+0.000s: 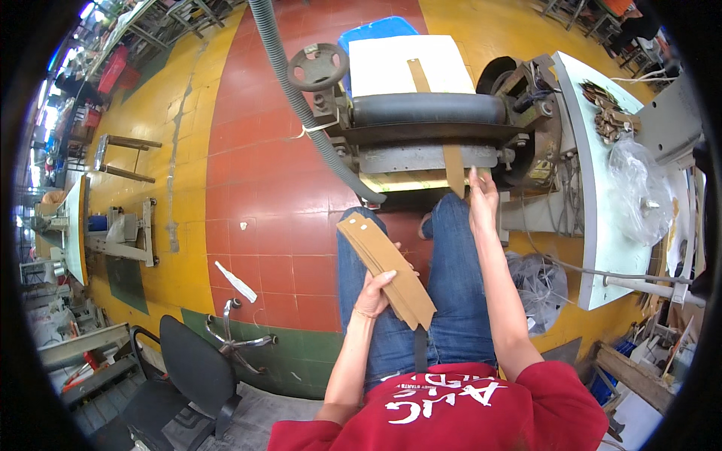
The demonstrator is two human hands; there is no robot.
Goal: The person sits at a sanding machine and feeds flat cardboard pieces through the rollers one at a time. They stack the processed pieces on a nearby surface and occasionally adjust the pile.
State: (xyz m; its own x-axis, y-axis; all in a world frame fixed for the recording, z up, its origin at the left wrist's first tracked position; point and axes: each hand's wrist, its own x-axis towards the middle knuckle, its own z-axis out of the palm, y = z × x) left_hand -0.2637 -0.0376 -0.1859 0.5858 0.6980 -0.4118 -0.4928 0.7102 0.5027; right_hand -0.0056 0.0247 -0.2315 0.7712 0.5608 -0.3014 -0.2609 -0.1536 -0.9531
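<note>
A fanned stack of brown strips [387, 270], like leather or card with angled ends, lies over my lap. My left hand [376, 292] is closed on it, thumb on top and fingers underneath. My right hand [483, 197] is at the front of a roller machine [429, 110], its fingers stretched and apart. Just left of those fingers, a single brown strip [454, 169] sticks out from under the machine's metal plate [391, 158], pointed end toward me. Beyond the dark roller, another brown strip [418, 74] rests on a white board [376, 64].
A grey corrugated hose [289, 94] runs down the machine's left side, near a handwheel [320, 68]. To the right, a pale table [594, 188] carries brown scraps [613, 116] and a clear plastic bag [639, 192]. A black chair [195, 368] stands behind on my left.
</note>
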